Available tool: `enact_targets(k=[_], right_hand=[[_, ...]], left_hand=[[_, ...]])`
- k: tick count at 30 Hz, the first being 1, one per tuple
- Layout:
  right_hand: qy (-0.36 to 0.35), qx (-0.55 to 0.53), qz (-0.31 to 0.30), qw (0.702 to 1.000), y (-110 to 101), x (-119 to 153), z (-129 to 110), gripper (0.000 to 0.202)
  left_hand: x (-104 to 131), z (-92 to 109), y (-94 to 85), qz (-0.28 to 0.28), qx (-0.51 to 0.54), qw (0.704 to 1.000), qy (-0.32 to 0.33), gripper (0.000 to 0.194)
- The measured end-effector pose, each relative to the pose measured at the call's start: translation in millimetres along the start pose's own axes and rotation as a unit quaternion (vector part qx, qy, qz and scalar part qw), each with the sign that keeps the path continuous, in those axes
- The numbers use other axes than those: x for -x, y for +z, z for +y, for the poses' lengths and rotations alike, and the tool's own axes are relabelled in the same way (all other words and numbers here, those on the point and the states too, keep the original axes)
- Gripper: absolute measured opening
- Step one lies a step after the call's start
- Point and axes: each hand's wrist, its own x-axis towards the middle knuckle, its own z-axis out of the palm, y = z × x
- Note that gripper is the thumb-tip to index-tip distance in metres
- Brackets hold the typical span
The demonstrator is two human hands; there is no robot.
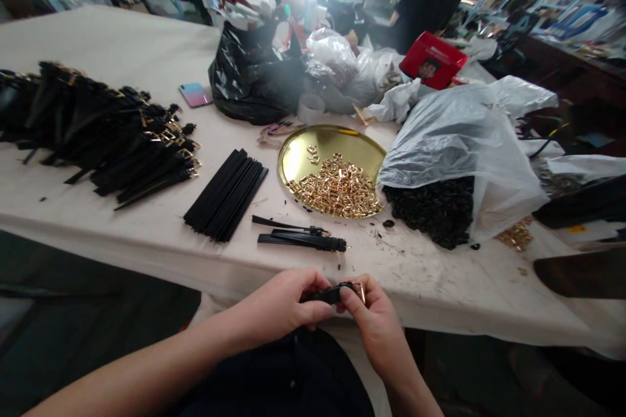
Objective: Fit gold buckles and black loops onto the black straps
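My left hand (283, 305) and my right hand (374, 319) both grip one black strap (323, 295) just below the table's front edge. A gold buckle (359, 290) sits at the strap's right end, under my right fingertips. On the table right in front lie two or three finished straps (298, 236). A stack of plain black straps (227, 195) lies to their left. Behind them a round gold tray (303, 150) holds a heap of gold buckles (337, 189).
A big pile of buckled black straps (98, 133) covers the left of the table. A clear plastic bag (464, 143) spills small black pieces (435, 208) on the right. Black bag (254, 81), phone (195, 94), red box (433, 60) further back. A person in black stands behind.
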Motion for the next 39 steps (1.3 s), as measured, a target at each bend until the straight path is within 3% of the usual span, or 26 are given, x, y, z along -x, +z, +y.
enact_targets(k=[3,7,10,13,15,22,29,35,39], right_hand=[[-0.015,0.017,0.027,0.999,4,8,-1,0.034],[-0.006,0.041,-0.033,0.999,4,19,2,0.029],[0.003,0.030,-0.020,0.999,4,25,7,0.026],[-0.010,0.030,0.001,1.000,6,29,13,0.026],[-0.027,0.056,-0.003,0.998,7,32,16,0.023],[-0.118,0.277,-0.033,0.953,4,44,10,0.004],[-0.112,0.292,-0.058,0.948,9,45,12,0.006],[-0.117,0.320,-0.016,0.940,9,41,13,0.004],[-0.122,0.325,-0.047,0.936,5,39,10,0.006]], left_hand=[[3,-2,7.2,0.013,0.000,1.000,0.004,0.022],[8,-8,13.3,0.014,-0.021,1.000,0.015,0.027],[14,-14,10.8,-0.011,0.016,1.000,0.002,0.037],[20,-19,6.5,-0.044,0.060,0.997,-0.037,0.030],[23,-22,5.9,-0.035,0.069,0.996,-0.052,0.025],[33,-22,12.9,0.029,-0.076,0.996,-0.024,0.022],[31,-24,16.4,0.020,-0.182,0.983,0.019,0.023],[28,-27,10.4,0.020,-0.121,0.992,0.010,0.029],[25,-28,11.4,0.011,-0.088,0.996,-0.022,0.025]])
